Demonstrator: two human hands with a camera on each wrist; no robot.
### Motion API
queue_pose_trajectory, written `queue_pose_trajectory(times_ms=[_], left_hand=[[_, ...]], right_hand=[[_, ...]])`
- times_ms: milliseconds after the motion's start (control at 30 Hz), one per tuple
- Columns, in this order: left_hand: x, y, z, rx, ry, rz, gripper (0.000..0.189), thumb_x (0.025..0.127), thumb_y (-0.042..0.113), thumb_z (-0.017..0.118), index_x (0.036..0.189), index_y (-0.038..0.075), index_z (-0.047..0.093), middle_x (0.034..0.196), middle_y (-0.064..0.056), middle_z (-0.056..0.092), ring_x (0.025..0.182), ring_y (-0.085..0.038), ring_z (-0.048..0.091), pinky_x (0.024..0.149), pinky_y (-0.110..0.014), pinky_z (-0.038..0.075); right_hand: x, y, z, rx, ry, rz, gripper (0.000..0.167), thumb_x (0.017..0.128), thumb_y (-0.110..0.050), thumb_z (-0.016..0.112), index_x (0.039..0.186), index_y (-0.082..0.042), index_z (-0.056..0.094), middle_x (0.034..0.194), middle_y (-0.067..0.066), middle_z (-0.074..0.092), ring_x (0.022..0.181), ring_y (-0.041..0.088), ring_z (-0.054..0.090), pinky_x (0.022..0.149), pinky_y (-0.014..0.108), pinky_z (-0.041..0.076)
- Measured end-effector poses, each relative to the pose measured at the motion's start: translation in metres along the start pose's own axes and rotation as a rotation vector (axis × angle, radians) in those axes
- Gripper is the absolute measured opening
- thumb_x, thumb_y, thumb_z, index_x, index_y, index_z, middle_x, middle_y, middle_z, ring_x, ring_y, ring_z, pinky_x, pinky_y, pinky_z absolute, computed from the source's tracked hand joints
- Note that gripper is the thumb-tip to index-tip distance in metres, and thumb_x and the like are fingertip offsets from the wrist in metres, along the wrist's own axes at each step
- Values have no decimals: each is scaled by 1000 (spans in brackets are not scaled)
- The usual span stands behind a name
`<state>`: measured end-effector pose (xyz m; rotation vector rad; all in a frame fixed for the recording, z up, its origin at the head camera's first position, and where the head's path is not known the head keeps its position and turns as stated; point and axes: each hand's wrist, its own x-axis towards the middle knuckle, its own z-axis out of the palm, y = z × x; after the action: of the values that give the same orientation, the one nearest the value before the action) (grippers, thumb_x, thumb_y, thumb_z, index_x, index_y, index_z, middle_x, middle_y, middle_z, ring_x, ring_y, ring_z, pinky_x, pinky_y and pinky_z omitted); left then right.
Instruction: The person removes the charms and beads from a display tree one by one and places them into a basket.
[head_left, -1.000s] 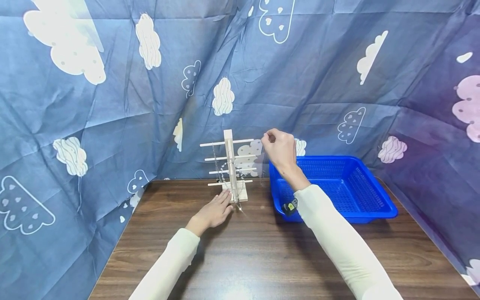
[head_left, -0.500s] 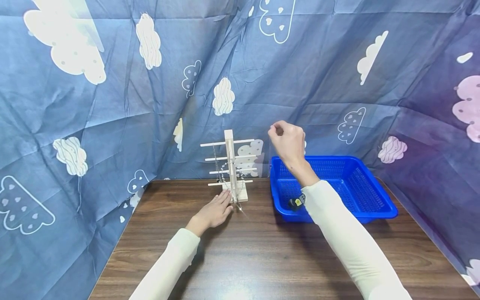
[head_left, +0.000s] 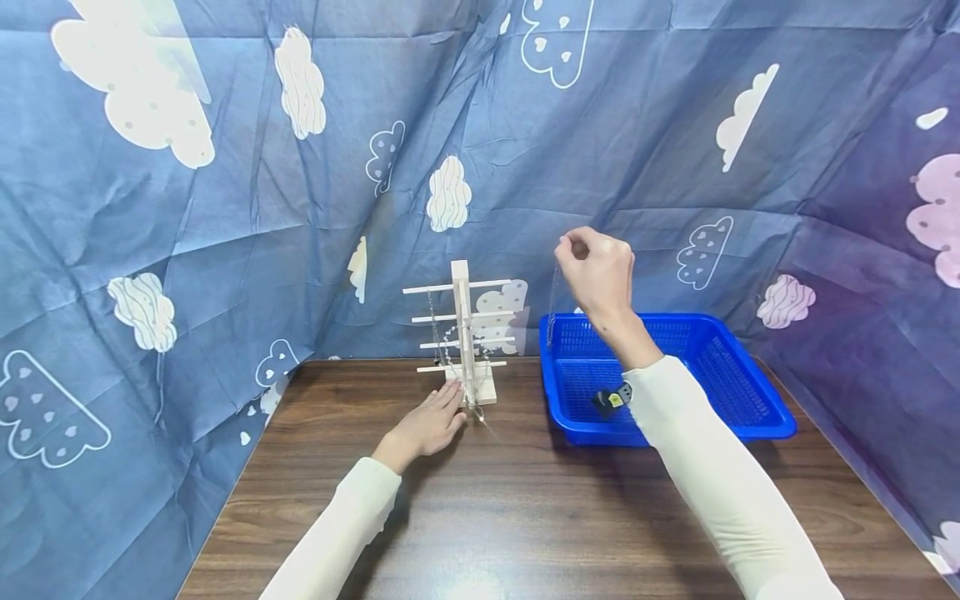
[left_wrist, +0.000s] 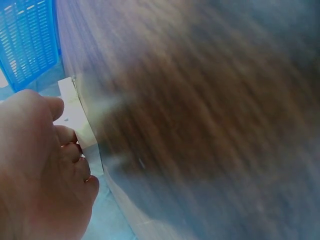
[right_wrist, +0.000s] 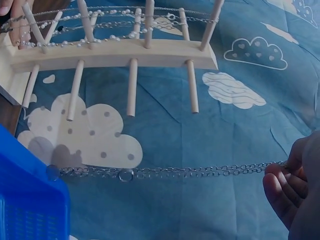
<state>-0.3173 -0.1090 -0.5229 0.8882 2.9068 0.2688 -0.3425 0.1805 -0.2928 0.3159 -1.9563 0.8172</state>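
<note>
Above the left side of a blue basket (head_left: 705, 433), the right hand (head_left: 600, 271) pinches a metal chain (right_wrist: 165, 170) between thumb and fingertips. The chain hangs doubled and carries round pieces (right_wrist: 126, 175) low on its length; its lower end is near the basket's left rim, contact cannot be told. Left of the basket, a wooden stand (head_left: 463, 312) is upright at the far part of the table (head_left: 480, 508). The left hand (head_left: 429, 423), fingers extended, rests on the left part of its base (head_left: 486, 388). Strands, one beaded (right_wrist: 112, 37), hang from its pegs (right_wrist: 132, 87).
</note>
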Motion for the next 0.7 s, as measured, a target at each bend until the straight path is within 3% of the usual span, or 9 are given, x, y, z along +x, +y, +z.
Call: queue_pose_trajectory(times_ms=[700], left_hand=[[-1,2,0,14,9,-4,63,117,33,32,165,-6,28,176,-23,22,165,-37,21,136,-50,24]], right_hand=[[20,13,-34,-75,85,-6,20,94,-13,67,85,1,78,73,18,74,66,33,68,68,43,51]])
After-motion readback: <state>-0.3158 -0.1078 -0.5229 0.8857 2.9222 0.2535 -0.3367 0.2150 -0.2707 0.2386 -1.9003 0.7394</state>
